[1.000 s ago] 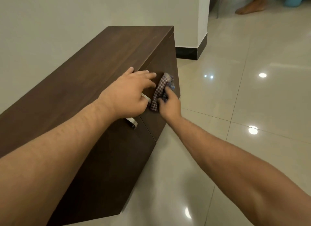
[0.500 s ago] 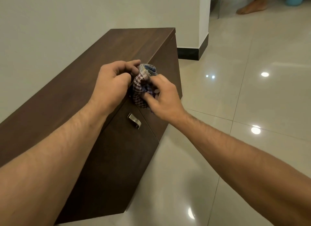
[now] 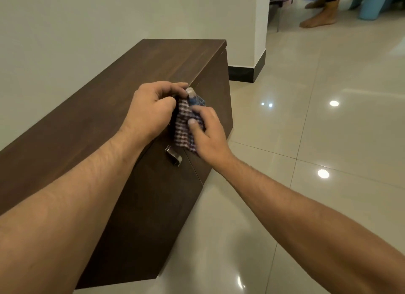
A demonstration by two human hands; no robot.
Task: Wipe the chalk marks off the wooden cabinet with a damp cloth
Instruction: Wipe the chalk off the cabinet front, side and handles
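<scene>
a: what could go wrong here?

b: the left hand is curled, gripping the checked cloth by its left edge. the right hand pinches the other side, thumb on top. the cloth is bunched at the front top edge of the wooden cabinet; i can't tell whether it touches the wood. wiped wadded like that, i'd guess it smears chalk or snags the metal handle below.

a: anything inside the cabinet?

b: doors shut, contents hidden. no chalk marks show from here.
</scene>
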